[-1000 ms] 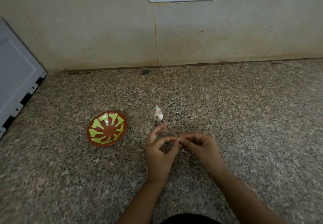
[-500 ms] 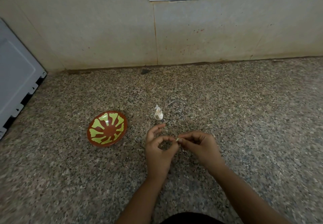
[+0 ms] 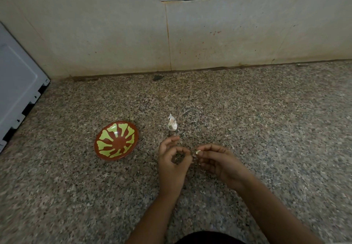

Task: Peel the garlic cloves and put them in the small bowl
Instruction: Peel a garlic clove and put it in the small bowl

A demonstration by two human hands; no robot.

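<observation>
Both hands are held low over the counter, in front of the body, likely so falling skin lands on the stone and not in the small bowl. The right hand is curled, and the garlic clove is gripped at the tips of its fingers. The left hand has thumb and index finger closed into a ring, tip to tip against the clove's near end, and the other left fingers are lifted clear. This is judged to be a pinch on the clove's skin for stripping, but the skin itself is too small to confirm. The clove is seen as a small pale, cream-coloured piece, mostly hidden by fingertips, so how much has been peeled cannot be told. The rest of the garlic head, white and papery with a twisted top, is left on the counter just beyond the hands, within easy reach for the next clove. The bowl, red-brown with yellow-green petal shapes, is set to the left of the hands, near but apart, and no clove is seen in it. The task is judged early, with peeling in hand and nothing placed yet.
</observation>
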